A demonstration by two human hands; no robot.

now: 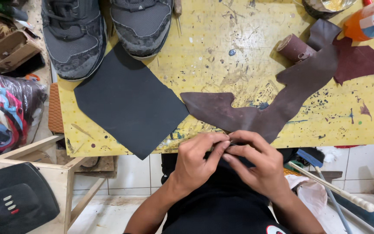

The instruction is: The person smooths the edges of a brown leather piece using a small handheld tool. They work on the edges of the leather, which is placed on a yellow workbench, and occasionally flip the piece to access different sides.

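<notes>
My left hand and my right hand meet at the near edge of the yellow table, fingertips pinched together on a small dark piece that is mostly hidden between them. Just beyond my fingers lies a long brown leather cut-out with a notched left end. A dark grey sheet lies left of it, one corner hanging over the table edge.
Two dark grey sneakers stand at the table's far left. A brown leather roll, a maroon scrap and an orange bottle sit at the far right. A wooden stool and bagged cloth stand left.
</notes>
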